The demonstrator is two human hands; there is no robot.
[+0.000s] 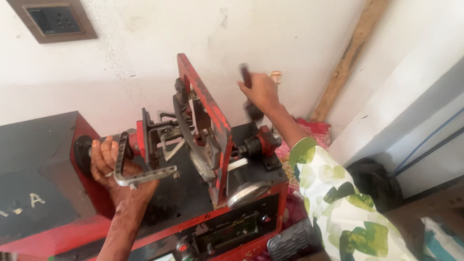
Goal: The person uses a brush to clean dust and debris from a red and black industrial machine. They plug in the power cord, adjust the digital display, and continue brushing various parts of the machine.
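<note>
A red and black machine with a tilted red metal frame stands against a white wall. My left hand is wrapped around a curved grey metal arm with holes on the machine's left side, beside a black round knob. My right hand reaches over the machine and grips a dark upright lever handle, which is motion-blurred. My right sleeve is white with green leaf shapes.
A round grey metal dial sits on the machine's front edge above a dark control panel. A wooden plank leans in the corner. A wall socket is at the upper left. A dark box adjoins the machine.
</note>
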